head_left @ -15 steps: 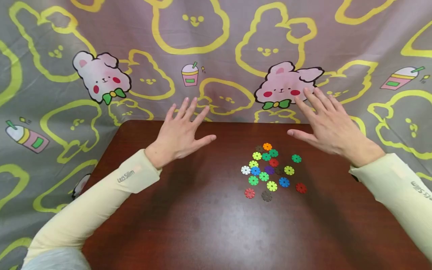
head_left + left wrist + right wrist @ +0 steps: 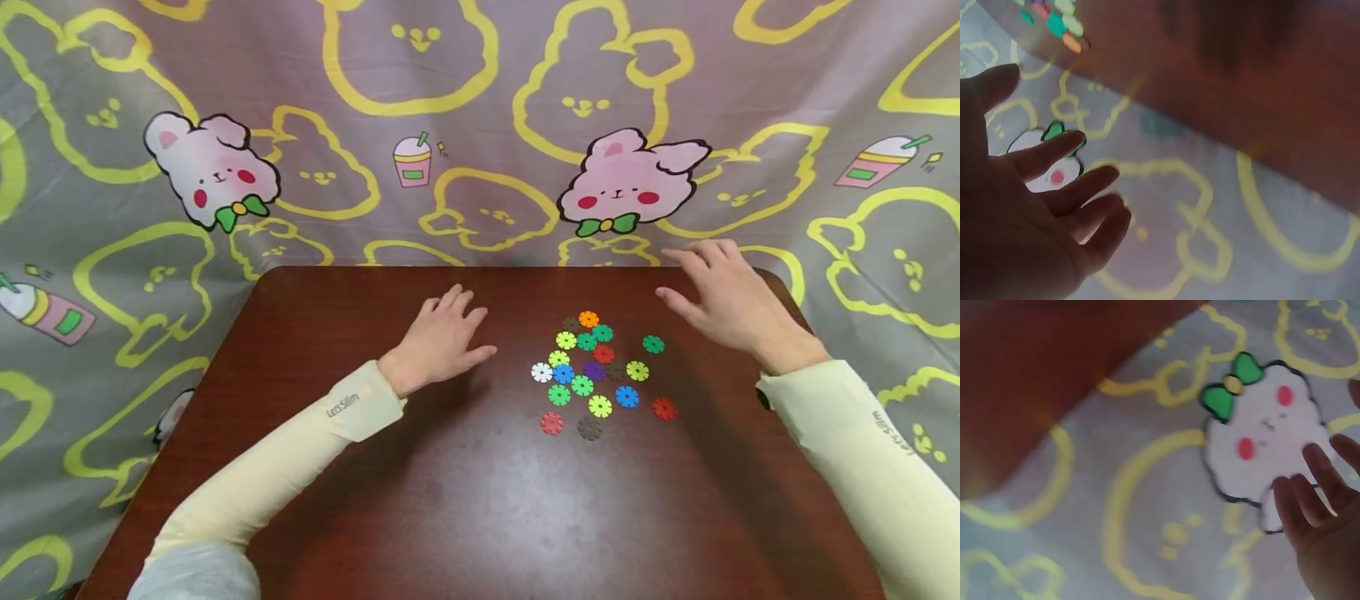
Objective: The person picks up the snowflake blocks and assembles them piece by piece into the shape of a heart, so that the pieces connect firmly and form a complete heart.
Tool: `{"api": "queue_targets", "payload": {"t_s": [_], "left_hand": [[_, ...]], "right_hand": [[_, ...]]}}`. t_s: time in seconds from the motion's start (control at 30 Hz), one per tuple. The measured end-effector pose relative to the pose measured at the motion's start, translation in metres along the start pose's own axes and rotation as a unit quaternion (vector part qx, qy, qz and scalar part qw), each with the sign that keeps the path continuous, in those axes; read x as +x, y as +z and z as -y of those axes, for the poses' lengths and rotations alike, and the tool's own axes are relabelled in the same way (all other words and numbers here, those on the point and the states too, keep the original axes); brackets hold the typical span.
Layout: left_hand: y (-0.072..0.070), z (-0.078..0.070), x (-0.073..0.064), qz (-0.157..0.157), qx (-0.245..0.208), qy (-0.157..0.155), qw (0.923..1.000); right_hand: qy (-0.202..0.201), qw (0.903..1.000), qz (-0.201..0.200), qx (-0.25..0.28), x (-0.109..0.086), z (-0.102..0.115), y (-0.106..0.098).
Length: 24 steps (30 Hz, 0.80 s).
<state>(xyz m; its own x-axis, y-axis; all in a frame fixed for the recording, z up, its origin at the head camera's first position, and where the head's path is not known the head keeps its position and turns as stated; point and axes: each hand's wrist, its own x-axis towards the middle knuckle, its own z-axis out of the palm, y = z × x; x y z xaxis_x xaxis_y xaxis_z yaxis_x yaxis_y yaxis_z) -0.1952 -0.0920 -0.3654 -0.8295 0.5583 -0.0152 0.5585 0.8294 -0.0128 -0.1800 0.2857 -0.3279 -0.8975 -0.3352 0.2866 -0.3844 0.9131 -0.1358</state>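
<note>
Several flat, notched plastic discs lie loosely grouped on the dark table, right of its middle. Among them are a white disc (image 2: 542,372), an orange disc (image 2: 588,319), a purple disc (image 2: 594,371), a red disc (image 2: 664,408) and a dark brown disc (image 2: 588,428). To the left of the group is my left hand (image 2: 441,340), its fingers loosely extended and holding nothing. My right hand (image 2: 723,296) hovers beyond the group on the right, thumb apart and fingers slightly bent, also holding nothing. The left wrist view shows the left fingers (image 2: 1079,194) spread and bare.
The reddish-brown tabletop (image 2: 420,508) has rounded far corners and a bright glare near its front. Right behind its far edge hangs a grey curtain (image 2: 495,108) printed with yellow outlines and rabbit faces. Pale sleeves cover both forearms.
My left hand has come down and to the right, closer to the discs. My right hand has dropped slightly, and its fingers are more bent. The discs keep their arrangement.
</note>
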Motion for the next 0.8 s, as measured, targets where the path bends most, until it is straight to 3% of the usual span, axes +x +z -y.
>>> {"api": "queue_targets", "payload": {"t_s": [0.13,0.27,0.47,0.8], "left_hand": [[0.022,-0.009,0.006,0.02,-0.036,0.017,0.999],[0.041,-0.019,0.013,0.035,-0.072,0.019,0.9966],[0.057,-0.033,0.021,0.066,-0.116,0.021,0.9908],[0.069,-0.048,0.031,0.086,-0.129,0.024,0.9876]], "right_hand": [[0.064,0.9961,0.038,0.048,-0.016,-0.019,0.031],[0.114,0.9851,0.098,0.084,-0.031,-0.033,0.06],[0.121,0.9726,0.169,0.103,-0.041,-0.039,0.087],[0.15,0.964,0.197,0.096,-0.036,-0.029,0.1]]}}
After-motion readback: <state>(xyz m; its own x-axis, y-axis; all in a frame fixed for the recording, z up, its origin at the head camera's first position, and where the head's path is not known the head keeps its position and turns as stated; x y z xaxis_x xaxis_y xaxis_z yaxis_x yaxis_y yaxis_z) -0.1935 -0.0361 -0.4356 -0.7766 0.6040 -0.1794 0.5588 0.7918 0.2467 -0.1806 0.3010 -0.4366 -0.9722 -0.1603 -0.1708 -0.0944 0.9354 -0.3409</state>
